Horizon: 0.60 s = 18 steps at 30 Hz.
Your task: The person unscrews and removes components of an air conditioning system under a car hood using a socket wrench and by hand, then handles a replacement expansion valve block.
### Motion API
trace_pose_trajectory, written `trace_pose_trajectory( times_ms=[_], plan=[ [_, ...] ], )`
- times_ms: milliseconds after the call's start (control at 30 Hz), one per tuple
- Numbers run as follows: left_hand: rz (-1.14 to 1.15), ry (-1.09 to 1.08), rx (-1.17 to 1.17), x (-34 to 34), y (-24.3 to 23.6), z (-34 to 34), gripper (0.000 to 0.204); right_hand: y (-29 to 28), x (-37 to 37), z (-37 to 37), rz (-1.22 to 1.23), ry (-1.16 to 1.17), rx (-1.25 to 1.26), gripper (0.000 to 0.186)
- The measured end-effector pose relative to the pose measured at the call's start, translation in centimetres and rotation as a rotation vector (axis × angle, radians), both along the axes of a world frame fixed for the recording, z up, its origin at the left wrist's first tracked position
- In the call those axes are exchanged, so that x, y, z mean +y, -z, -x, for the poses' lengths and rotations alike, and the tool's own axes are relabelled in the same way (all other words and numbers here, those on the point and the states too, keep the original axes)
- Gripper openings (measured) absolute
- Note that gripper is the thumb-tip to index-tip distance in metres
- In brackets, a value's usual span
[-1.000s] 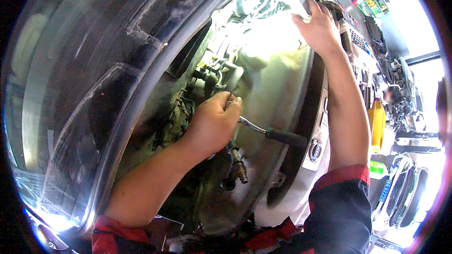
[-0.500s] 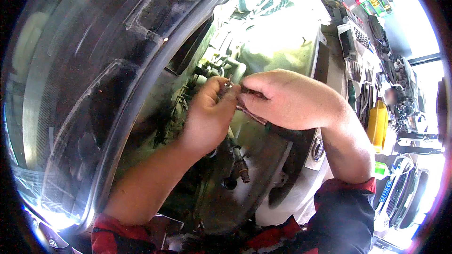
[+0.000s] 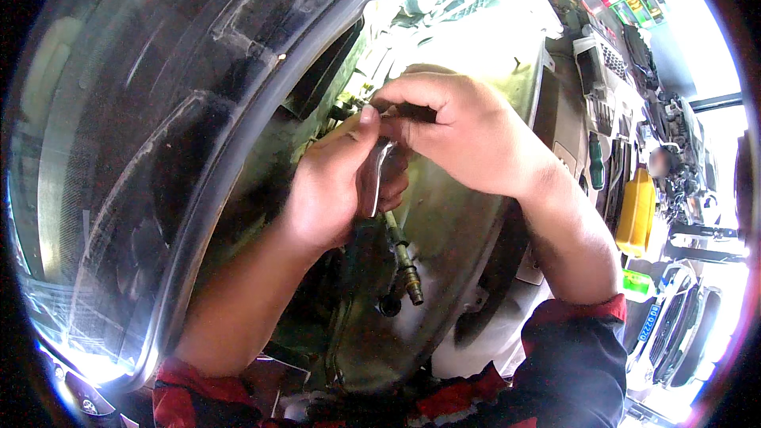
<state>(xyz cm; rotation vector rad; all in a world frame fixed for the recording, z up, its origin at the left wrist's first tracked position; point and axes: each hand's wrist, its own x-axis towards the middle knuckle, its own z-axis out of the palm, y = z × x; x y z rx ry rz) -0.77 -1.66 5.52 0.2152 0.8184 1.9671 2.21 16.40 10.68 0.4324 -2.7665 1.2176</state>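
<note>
My left hand (image 3: 329, 190) is wrapped round a shiny metal hand tool (image 3: 382, 178), whose slim curved handle runs down across the palm. Fingers of my right hand (image 3: 456, 123) are curled and pinched at the tool's upper end, touching my left thumb; what lies between them there is hidden. Both hands are over a vehicle's engine bay, beside several hoses and fittings (image 3: 345, 107) that they partly cover. Below the left fingers a metal pipe (image 3: 406, 269) with a threaded-looking end slants downward.
A dusty windscreen (image 3: 119, 150) with a dark rubber edge bounds the left. A pale metal body panel (image 3: 476, 55) rises beyond the hands. At right are a yellow jug (image 3: 636, 214), a green-handled tool (image 3: 595, 160), a green container (image 3: 638, 283) and a car front (image 3: 674, 325).
My right hand has moved up and left, over the left thumb. My left hand has turned, and the metal handle now shows along its palm.
</note>
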Motion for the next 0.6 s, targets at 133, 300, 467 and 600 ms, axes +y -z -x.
trace_pose_trajectory(
  times_ms=[133, 300, 467, 600],
  plan=[
    [-0.074, -0.09, 0.048, 0.5, 0.6, 0.3, 0.029, 0.2, 0.5, 0.3, -0.074, -0.061, 0.18, 0.02],
    [0.126, -0.192, 0.102, 0.6, -0.1, 0.6, 0.016, 1.3, 1.1, 1.0, 0.011, -0.133, 0.319, 0.022],
    [0.202, -0.281, 0.115, 0.8, 0.1, 0.3, 0.014, 1.9, 1.0, 1.2, 0.021, -0.12, 0.367, 0.024],
    [0.186, -0.3, 0.185, 0.8, 0.2, 0.4, 0.012, 2.0, 1.7, 1.4, 0.026, -0.222, 0.419, 0.024]
  ],
)
